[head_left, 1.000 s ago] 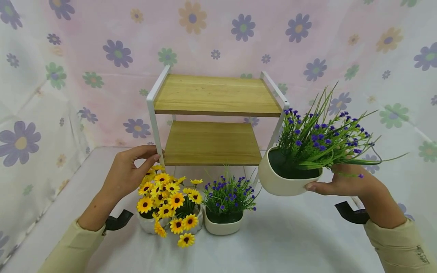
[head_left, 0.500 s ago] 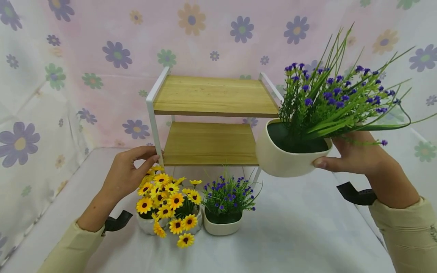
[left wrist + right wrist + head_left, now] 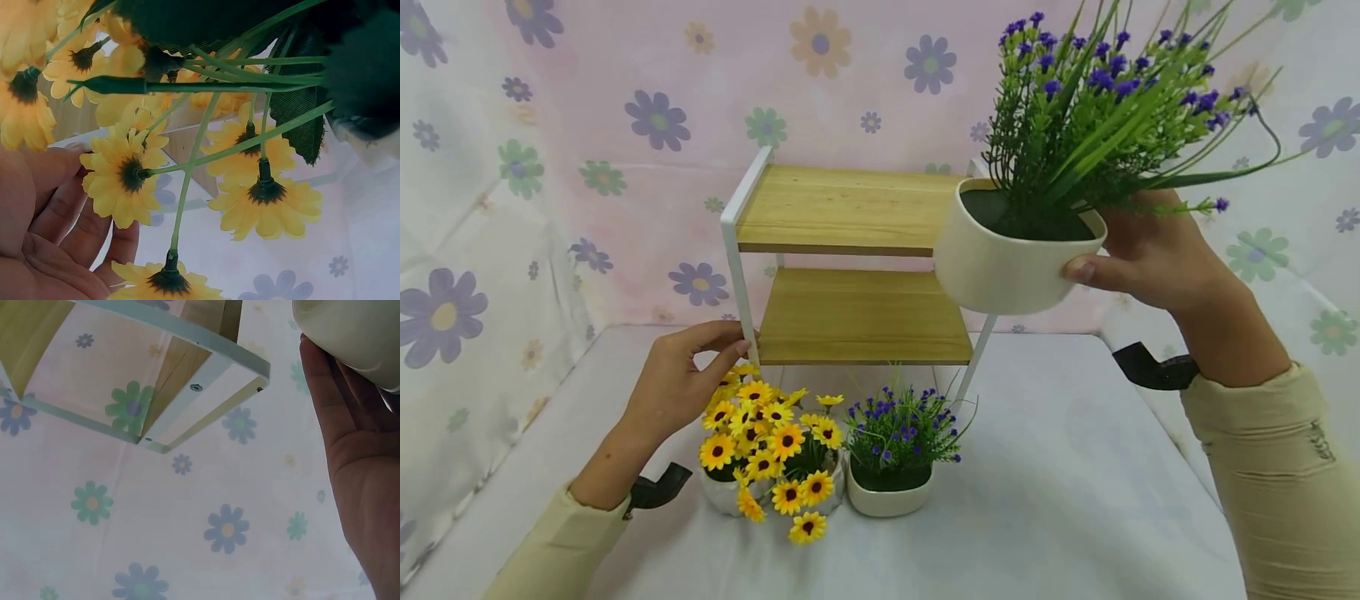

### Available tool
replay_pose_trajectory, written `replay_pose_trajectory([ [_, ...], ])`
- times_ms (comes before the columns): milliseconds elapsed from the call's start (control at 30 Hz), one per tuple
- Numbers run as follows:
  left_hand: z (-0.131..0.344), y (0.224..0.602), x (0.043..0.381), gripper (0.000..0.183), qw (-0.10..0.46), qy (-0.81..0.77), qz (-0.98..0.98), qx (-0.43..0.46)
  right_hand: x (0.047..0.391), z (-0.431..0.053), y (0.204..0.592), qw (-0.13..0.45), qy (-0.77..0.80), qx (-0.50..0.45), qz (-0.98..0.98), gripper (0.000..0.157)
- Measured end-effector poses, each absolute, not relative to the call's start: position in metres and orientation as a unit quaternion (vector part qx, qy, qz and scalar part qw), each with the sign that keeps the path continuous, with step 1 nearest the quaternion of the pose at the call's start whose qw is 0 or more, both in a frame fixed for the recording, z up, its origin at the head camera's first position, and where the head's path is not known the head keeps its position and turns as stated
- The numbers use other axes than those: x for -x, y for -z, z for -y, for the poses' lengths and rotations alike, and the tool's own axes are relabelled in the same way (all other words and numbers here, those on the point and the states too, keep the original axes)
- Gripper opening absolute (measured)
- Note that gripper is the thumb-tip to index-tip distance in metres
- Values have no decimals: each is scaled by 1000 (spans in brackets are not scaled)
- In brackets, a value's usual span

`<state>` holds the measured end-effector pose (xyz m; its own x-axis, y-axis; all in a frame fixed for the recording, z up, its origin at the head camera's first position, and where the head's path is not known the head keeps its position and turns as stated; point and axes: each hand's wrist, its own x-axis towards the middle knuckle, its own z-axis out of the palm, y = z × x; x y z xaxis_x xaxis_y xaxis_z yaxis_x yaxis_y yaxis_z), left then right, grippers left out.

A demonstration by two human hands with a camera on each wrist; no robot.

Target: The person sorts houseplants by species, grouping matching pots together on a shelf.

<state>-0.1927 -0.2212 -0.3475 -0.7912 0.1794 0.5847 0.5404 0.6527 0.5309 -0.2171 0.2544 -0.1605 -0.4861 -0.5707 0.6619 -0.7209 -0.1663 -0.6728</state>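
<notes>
My right hand [image 3: 1165,258] grips a cream pot of purple flowers [image 3: 1011,267] by its right side, thumb in front. It holds the pot in the air, in front of the right end of the shelf rack's top board [image 3: 850,208]. In the right wrist view the pot [image 3: 356,337] shows only in part, against the fingers. At the left, my left hand [image 3: 673,379] pinches the white front post [image 3: 739,292] of the rack. Yellow flowers [image 3: 128,178] partly cover that hand in the left wrist view.
Two pots of yellow flowers [image 3: 775,450] stand before the rack's left side. Beside them is a smaller-looking cream pot with purple flowers [image 3: 891,500]. A lower wooden board [image 3: 865,317] spans the rack. White cloth [image 3: 1037,500] covers the table; a flowered curtain [image 3: 865,83] hangs behind.
My right hand has lifted the pot of purple flowers from beside the rack up to the top board's height, lastly moving left. My left hand stays on the post.
</notes>
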Motion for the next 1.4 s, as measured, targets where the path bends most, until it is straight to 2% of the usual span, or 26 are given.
replay_pose_trajectory([
  [133,223,349,193,21,248,368,871,211,230,-246,156,46,-585,-497,639,81],
  [467,223,349,192,20,251,364,871,214,255,-227,152,50,-554,-446,701,73],
  [800,223,349,192,20,255,362,871,213,278,-225,160,93,-512,-353,778,63],
  [1133,223,350,191,19,255,361,873,208,299,-219,167,99,-527,-361,763,50],
  [1400,223,350,191,19,257,361,871,212,311,-219,175,92,-556,-341,752,50],
])
